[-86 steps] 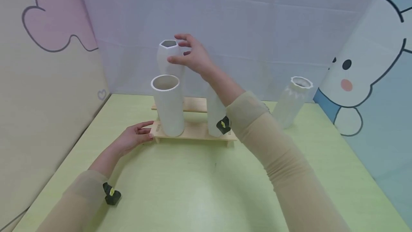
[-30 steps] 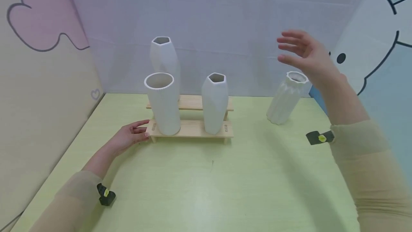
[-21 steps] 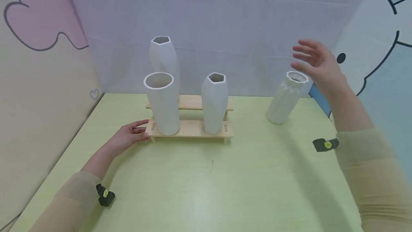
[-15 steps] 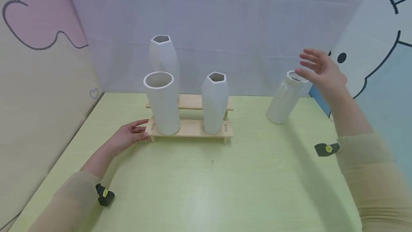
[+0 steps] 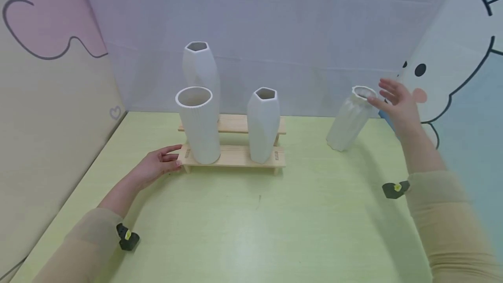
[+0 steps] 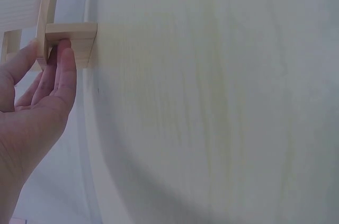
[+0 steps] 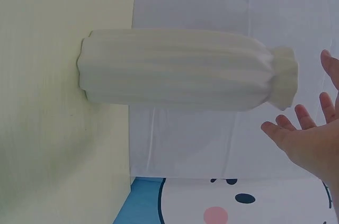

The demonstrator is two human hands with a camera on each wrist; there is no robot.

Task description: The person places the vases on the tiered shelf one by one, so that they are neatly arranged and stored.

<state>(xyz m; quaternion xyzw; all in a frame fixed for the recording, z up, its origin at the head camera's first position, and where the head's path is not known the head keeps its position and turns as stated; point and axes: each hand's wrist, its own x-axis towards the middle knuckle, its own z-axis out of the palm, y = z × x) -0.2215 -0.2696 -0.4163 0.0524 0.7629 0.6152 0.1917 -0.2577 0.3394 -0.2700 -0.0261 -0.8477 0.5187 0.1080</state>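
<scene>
My left hand (image 5: pixel 155 169) pinches the left end of a two-tier wooden stand (image 5: pixel 234 156); in the left wrist view the thumb lies on the plank (image 6: pixel 47 1) and fingers reach beneath it. A ribbed cylindrical white vase (image 5: pixel 199 132) and a faceted white vase (image 5: pixel 262 128) stand on the lower tier. Behind the ribbed one rises a taller faceted vase (image 5: pixel 198 67), its base hidden. My right hand (image 5: pixel 402 110), fingers spread, hovers beside the mouth of a fluted white vase (image 5: pixel 347 123) on the table. In the right wrist view, the fingers stay apart from this fluted vase (image 7: pixel 180 70).
A pale green table (image 5: pixel 251 222) carries everything. Close behind it hangs a light lilac backdrop (image 5: pixel 291 34). Panels with cartoon drawings flank the left (image 5: pixel 51 99) and right (image 5: pixel 471 152) sides.
My right hand has moved away from the tall faceted vase, across to the right, then down beside the fluted vase. The left hand keeps its hold on the stand.
</scene>
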